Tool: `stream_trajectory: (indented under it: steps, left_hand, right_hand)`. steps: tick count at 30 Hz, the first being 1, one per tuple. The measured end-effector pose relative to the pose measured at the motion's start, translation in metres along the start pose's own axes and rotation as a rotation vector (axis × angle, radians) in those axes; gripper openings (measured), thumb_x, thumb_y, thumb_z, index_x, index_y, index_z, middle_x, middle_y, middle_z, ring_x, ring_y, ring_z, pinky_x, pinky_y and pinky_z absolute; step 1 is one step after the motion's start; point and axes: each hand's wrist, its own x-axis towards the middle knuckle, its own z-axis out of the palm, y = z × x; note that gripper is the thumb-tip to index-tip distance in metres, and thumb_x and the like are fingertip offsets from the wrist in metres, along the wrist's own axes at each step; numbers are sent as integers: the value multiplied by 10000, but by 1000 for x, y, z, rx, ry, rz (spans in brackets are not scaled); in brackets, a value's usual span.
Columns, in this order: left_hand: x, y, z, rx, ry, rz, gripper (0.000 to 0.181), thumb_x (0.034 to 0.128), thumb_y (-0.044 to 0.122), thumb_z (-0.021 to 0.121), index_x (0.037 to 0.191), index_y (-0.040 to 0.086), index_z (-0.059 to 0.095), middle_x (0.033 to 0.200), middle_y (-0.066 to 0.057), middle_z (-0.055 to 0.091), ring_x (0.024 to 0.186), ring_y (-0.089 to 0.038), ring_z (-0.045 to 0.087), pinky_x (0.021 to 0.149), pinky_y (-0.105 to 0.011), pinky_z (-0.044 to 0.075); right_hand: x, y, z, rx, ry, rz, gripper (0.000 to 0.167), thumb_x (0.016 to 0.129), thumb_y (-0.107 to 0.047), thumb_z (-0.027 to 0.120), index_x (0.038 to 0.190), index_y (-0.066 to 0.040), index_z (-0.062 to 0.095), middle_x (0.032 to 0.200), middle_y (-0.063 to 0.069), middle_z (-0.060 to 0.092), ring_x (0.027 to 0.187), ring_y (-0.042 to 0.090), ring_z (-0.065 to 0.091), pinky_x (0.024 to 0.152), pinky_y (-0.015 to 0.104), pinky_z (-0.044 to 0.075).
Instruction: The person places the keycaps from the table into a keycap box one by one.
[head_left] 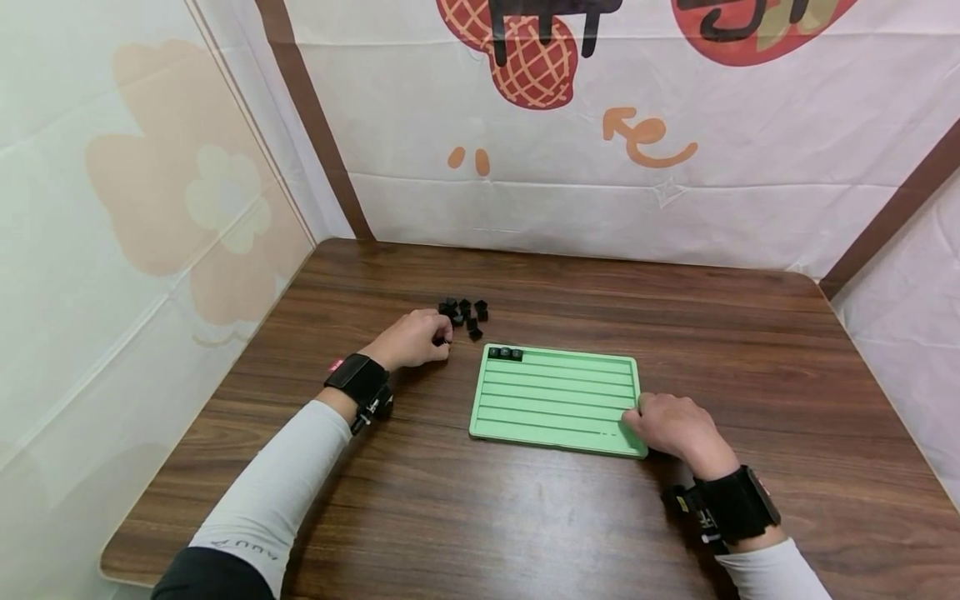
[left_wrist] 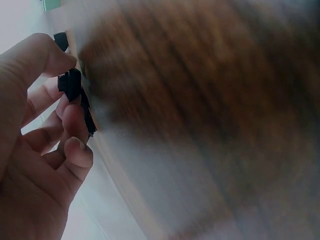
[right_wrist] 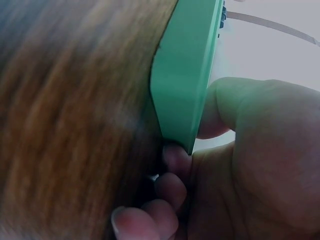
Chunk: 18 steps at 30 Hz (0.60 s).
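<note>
A light green tray [head_left: 558, 398] with parallel ridges lies flat on the table, with three black pieces [head_left: 506, 353] in a row at its top left corner. My right hand [head_left: 678, 427] grips the tray's right edge, thumb over the rim and fingers curled beside it; the right wrist view shows the green side wall [right_wrist: 182, 75] against the fingers. Left of the tray, my left hand [head_left: 414, 337] pinches a small black piece [left_wrist: 71, 84] between thumb and fingertips, just above the table. Loose black pieces [head_left: 465, 307] lie beyond its fingertips.
The brown wooden table [head_left: 540, 517] extends around the tray, its back edge near a printed white cloth [head_left: 555, 208]. Another cloth wall [head_left: 150, 250] stands along the left side.
</note>
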Motion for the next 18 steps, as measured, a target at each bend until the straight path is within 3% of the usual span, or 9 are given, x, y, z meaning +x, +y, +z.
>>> stream_trajectory:
  steps: [12,18]
  left_hand:
    - [5,11,-6,-76,134,61,125,827,77,565,948,105,565,933,-13,480,795,-163,464,686,-302,392]
    - [5,15,-8,-78,153,52,137,847,55,561,970,115,567,976,1,493,816,-167,479,687,-304,409]
  right_hand:
    - [0,2,1,-2,7,-7,264,933,-264,415,739,-98,484,658,33,382,583,173,314,573,326,244]
    - [1,3,2,1,18,-12,258,922,-261,417,723,-104,467,651,24,363,581,167,297,563,319,232]
